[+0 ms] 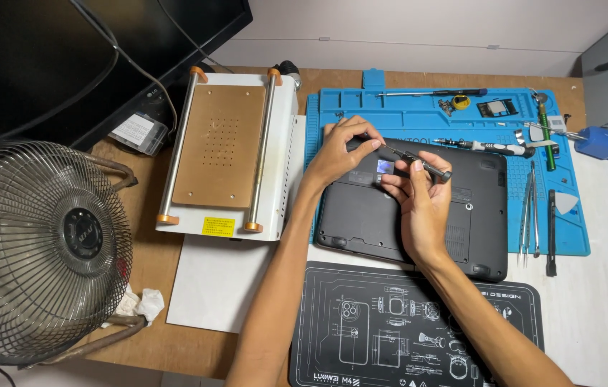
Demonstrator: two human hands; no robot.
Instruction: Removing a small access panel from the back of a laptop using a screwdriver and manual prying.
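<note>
A black laptop (476,215) lies upside down on a blue work mat (569,236). My right hand (422,204) is over its base and grips a small black precision screwdriver (426,166), whose tip points left. My left hand (340,150) rests at the laptop's far left corner, with its fingers pinched around the screwdriver's tip end. Whether a screw sits between those fingers is too small to tell.
A white and brown heating plate machine (225,150) stands to the left. A wire-caged fan (39,251) fills the near left. Tweezers (529,208), a second screwdriver (490,147) and other small tools lie on the mat's right side. A black printed mat (361,322) lies in front.
</note>
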